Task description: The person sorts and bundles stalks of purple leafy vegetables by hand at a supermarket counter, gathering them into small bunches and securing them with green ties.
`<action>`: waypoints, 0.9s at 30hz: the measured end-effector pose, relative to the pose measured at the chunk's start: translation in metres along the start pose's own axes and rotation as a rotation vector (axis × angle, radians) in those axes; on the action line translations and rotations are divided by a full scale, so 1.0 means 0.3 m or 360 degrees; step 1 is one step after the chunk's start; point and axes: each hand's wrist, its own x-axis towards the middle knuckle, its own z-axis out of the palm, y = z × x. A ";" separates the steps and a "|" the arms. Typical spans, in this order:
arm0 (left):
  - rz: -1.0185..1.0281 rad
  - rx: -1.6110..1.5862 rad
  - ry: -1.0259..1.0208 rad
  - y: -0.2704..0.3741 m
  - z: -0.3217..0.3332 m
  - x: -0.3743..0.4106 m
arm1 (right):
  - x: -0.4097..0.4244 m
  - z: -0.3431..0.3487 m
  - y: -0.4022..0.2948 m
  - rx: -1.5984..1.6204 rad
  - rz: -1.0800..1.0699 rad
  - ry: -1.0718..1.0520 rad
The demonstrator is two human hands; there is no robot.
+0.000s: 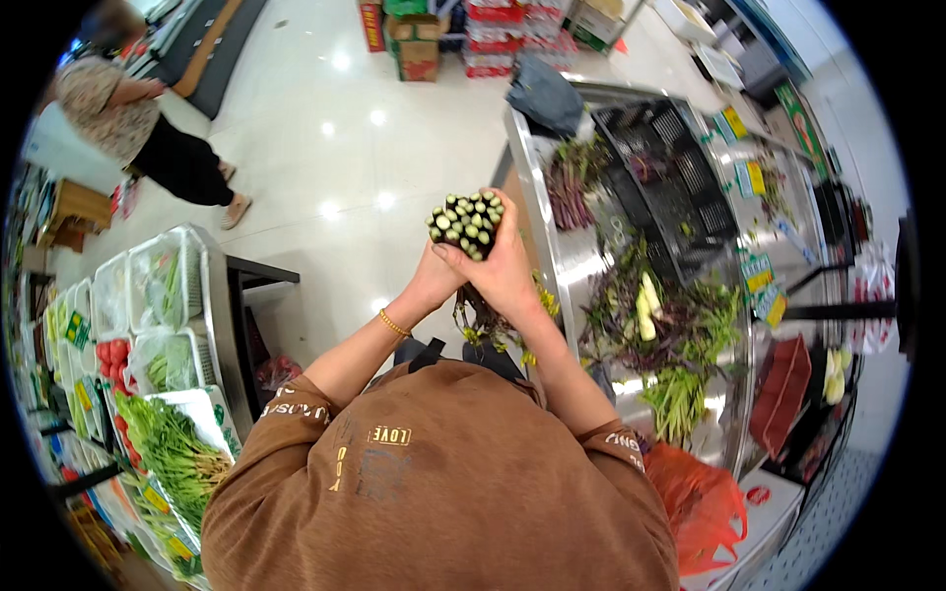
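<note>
Both of my hands are wrapped around a bundle of dark-stemmed leafy vegetables (464, 221) in front of my body. The pale green cut ends face up at the camera, and leaves with small yellow flowers hang below. My left hand (436, 272) holds the bundle from its lower left, largely behind the other hand. My right hand (499, 258) grips the right side, its thumb lying across the front. On the steel table to the right are a bunch of purple stems (569, 192), loose purple and green leaves (628, 347) and pale peeled stalks (647, 310).
The steel table's rim (543, 244) runs close by on the right, with a black plastic crate (665, 185) and a dark plastic bag (545, 94). An orange bag (698, 510) hangs lower right. At left stands a display of vegetable baskets (166, 284). A person (140, 125) stands upper left.
</note>
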 end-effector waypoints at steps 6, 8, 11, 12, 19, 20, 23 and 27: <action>-0.0559 -0.1021 -0.0154 -0.236 0.373 0.059 | -0.094 -0.355 0.216 -0.0459 0.0579 -0.0428; -0.0834 -0.1232 -0.0189 -0.275 0.507 0.062 | -0.135 -0.479 0.290 -0.0685 0.0701 -0.0703; -0.1300 -0.1596 -0.0222 -0.331 0.666 0.049 | -0.158 -0.657 0.425 -0.0944 0.0881 -0.1094; -0.1459 -0.1860 -0.0318 -0.323 0.691 0.055 | -0.157 -0.704 0.462 -0.0833 0.1020 -0.1215; -0.1844 -0.2091 0.0102 -0.487 0.883 0.104 | -0.016 -0.769 0.609 -0.1270 0.1442 -0.1878; -0.1959 -0.2165 0.0096 -0.503 0.897 0.130 | 0.028 -0.767 0.597 -0.1381 0.1425 -0.1974; -0.2152 -0.2257 0.0034 -0.489 0.929 0.204 | 0.167 -0.764 0.576 -0.1517 0.1452 -0.2373; -0.2420 -0.2482 -0.0001 -0.379 0.890 0.320 | 0.390 -0.753 0.675 -0.1284 0.1766 -0.3174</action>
